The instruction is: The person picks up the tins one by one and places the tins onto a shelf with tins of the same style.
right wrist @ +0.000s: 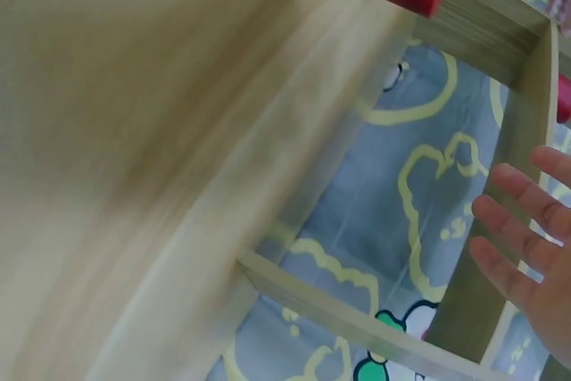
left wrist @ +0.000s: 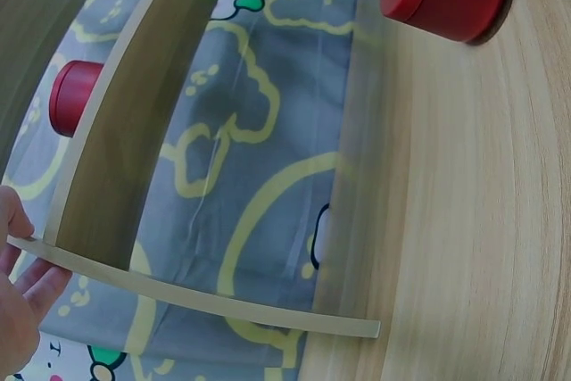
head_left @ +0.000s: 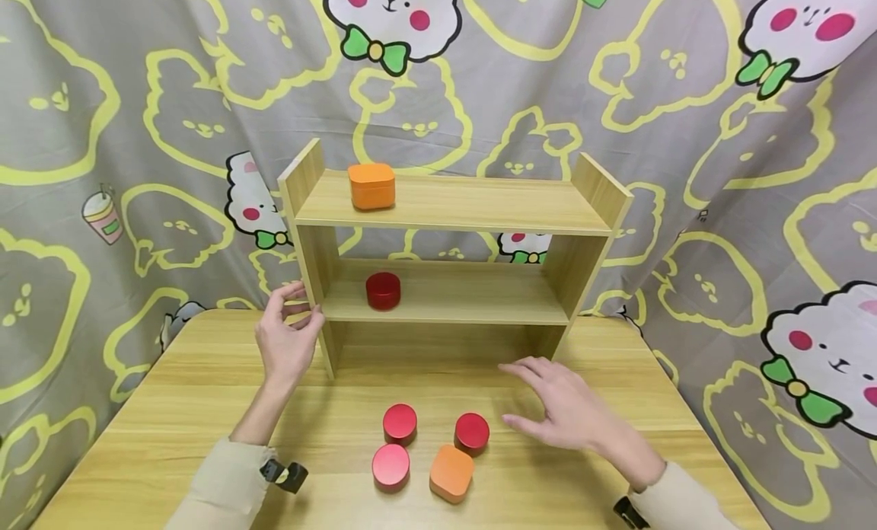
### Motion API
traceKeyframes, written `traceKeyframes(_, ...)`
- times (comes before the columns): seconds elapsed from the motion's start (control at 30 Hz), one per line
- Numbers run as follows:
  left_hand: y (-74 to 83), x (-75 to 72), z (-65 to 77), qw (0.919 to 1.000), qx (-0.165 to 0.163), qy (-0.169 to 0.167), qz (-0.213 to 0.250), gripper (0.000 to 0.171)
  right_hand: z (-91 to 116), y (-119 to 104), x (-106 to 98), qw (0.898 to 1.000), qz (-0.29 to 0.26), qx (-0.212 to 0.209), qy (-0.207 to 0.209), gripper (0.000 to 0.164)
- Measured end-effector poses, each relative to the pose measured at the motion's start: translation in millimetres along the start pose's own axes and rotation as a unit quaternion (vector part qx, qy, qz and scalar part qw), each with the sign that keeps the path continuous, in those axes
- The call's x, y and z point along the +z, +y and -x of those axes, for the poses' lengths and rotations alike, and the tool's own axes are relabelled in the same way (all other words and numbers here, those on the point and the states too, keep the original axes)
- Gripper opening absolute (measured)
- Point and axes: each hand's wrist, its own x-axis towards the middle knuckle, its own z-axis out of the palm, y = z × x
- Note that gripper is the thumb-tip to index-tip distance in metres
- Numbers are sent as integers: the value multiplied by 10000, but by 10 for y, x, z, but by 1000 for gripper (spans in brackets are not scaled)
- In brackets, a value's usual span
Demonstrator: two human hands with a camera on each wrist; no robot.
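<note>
A small wooden shelf stands on the table. My left hand is at its left side panel; in the left wrist view the thumb and fingers pinch the panel's edge. My right hand, fingers spread, hovers in front of the shelf's lower right with nothing in it. On the top board sits an orange rounded-square tin, and on the middle board a red round tin. Before the shelf lie two red round tins, a pinkish-red round tin and another orange tin.
The wooden table runs beneath and in front of the shelf. Close behind and to both sides hangs a grey curtain with yellow cartoon outlines. Both wrists wear small black devices near the sleeves.
</note>
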Motion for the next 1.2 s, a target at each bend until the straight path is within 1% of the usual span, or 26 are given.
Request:
traceKeyframes(0.27, 0, 3, 2, 10000, -54, 3, 31, 42, -14, -76, 236, 9989, 18, -316, -359, 69)
traceKeyframes(0.5, 16, -2, -2, 10000, -64, -15, 75, 42, -49, -104, 432, 9957, 82, -712, -585, 63)
traceKeyframes(0.7, 16, -3, -3, 10000, -59, -26, 49, 43, -51, -112, 555, 9931, 246, -845, -780, 65)
traceKeyframes(0.87, 9, 6, -2, 10000, -56, -26, 38, 43, -37, -111, 645, 9913, 279, -954, -857, 66)
traceKeyframes(1.2, 26, -1, -1, 9999, -97, -19, 27, 43, -53, -121, 752, 9900, 269, -1134, -793, 59)
